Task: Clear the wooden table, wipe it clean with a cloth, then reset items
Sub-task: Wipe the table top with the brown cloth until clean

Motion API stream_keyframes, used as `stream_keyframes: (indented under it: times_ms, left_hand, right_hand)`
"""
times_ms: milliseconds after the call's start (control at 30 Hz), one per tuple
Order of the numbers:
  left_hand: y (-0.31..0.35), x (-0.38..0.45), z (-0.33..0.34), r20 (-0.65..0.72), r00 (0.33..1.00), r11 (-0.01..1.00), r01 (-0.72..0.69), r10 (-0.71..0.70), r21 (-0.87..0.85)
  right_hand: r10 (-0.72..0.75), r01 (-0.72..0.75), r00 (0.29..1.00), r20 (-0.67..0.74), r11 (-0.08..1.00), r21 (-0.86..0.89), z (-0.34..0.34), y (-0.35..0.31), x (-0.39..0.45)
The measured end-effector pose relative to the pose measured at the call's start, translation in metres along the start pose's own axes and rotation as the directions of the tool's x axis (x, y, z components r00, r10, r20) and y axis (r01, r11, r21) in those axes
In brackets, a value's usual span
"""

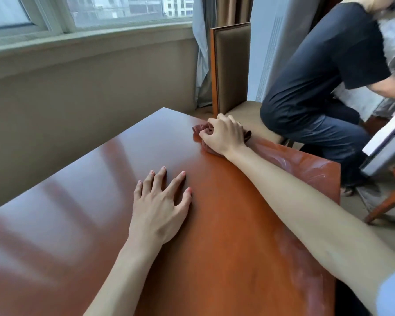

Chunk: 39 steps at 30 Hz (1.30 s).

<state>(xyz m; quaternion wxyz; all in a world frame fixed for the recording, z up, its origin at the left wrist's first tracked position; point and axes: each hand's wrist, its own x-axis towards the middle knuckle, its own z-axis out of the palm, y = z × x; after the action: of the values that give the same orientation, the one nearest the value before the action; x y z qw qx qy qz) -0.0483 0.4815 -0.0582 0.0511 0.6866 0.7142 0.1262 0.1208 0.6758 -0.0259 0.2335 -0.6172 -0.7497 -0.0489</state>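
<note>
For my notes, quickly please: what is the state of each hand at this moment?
Left hand: open, fingers spread flat on the wooden table.
Right hand: closed, fingers gripping the bunched cloth on the table's far edge.

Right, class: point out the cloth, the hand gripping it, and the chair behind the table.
cloth (197, 128), head view, on the bunched folds left of the knuckles.
right hand (225, 134), head view, on the back of the hand.
chair (234, 65), head view, on the padded backrest.
</note>
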Motion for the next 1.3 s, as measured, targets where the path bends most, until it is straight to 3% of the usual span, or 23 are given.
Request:
stream_keyframes:
  times_ms: [233, 333, 467, 767, 900, 1067, 1200, 1300]
  left_hand:
    - [0.002, -0.002, -0.004, 0.033, 0.999, 1.000, -0.013, 0.014, -0.019]
    - [0.002, -0.004, -0.006, 0.044, 0.999, 1.000, -0.017, 0.017, -0.016]
    - [0.002, -0.004, -0.003, 0.019, 0.999, 0.999, -0.033, 0.033, -0.019]
    - [-0.004, 0.001, 0.003, -0.036, 0.999, 1.000, -0.001, 0.000, -0.029]
    - [-0.004, 0.004, 0.004, -0.047, 0.999, 0.999, 0.018, -0.020, -0.035]
    - [0.001, 0.001, -0.001, -0.012, 1.000, 0.999, 0.020, -0.021, -0.024]
    - [-0.001, 0.001, -0.001, 0.007, 1.000, 1.000, -0.001, 0.001, -0.024]
    - [-0.001, 0.000, 0.000, 0.015, 1.000, 1.000, -0.017, 0.017, -0.026]
  right_hand:
    - [-0.181, 0.179, 0.983, 0.007, 0.977, 0.119, -0.087, -0.011, -0.223]
    - [-0.258, 0.257, 0.966, -0.013, 0.957, 0.136, -0.113, -0.010, -0.278]
    - [-0.227, 0.226, 0.974, -0.007, 0.964, 0.141, -0.104, -0.002, -0.241]
    - [-0.008, 0.009, 0.999, -0.032, 1.000, 0.029, 0.004, 0.027, 0.006]
    - [0.047, -0.046, 0.998, -0.041, 0.998, 0.041, 0.027, 0.029, 0.062]
    - [0.003, -0.003, 1.000, -0.024, 1.000, 0.015, 0.009, 0.019, 0.016]
    - [-0.102, 0.101, 0.994, 0.027, 0.993, 0.057, -0.038, 0.003, -0.098]
    - [-0.129, 0.129, 0.992, -0.013, 0.987, 0.097, -0.078, -0.006, -0.200]
